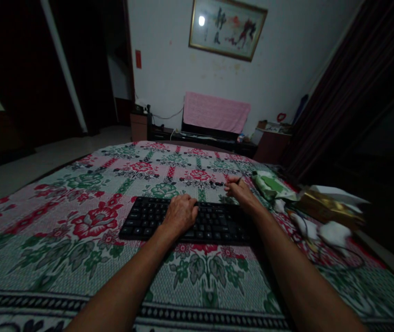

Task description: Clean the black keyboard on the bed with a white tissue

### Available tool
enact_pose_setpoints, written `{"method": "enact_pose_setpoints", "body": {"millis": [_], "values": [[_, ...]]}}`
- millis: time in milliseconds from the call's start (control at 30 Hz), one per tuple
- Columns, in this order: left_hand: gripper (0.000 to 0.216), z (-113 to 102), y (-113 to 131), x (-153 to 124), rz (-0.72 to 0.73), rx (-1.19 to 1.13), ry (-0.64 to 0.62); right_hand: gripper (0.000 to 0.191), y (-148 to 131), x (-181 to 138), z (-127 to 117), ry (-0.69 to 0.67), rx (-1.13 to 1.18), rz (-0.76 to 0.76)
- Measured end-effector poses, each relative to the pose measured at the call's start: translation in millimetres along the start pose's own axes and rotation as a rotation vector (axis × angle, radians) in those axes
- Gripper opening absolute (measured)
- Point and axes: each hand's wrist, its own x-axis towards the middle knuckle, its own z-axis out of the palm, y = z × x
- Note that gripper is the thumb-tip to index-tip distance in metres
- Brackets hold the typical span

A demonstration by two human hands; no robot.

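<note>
A black keyboard [214,226] lies flat on a flowered cloth in front of me. My left hand [180,213] rests over its middle, the fingers bent down at the far edge and the thumb toward the right; the fingertips are partly hidden. Above the keyboard's right end, my right hand [239,190] is raised with its fingers pinched together. A thin dark tip shows at those fingers, too small to name. My right forearm covers part of the keyboard's right end.
Right of my right arm lie a green-and-white soft packet [275,185], a gold box [331,205], white crumpled wads [335,233] and a dark cord [356,258]. The flowered cloth [93,226] spreads over the whole surface. Beyond it stands a low cabinet beneath a pink towel [216,112].
</note>
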Motion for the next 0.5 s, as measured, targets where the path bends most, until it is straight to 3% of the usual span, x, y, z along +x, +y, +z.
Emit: {"method": "enact_pose_setpoints", "body": {"millis": [133, 233, 333, 500], "values": [[0.027, 1.5, -0.9, -0.1, 0.0, 0.004, 0.01, 0.033, -5.4, -17.8, -0.6, -0.007, 0.165, -0.034], [0.027, 2.8, -1.5, 0.5, 0.008, 0.01, 0.017, 0.031, -10.6, -29.7, -0.7, -0.102, 0.221, -0.019], [0.027, 3.9, -2.1, 0.9, 0.012, 0.015, 0.021, 0.033, -16.9, -41.1, 1.3, -0.232, 0.133, -0.063], [0.027, 4.5, -3.0, 1.4, 0.025, 0.02, 0.021, 0.039, -18.8, -50.4, 8.6, -0.321, -0.07, -0.173]]}}
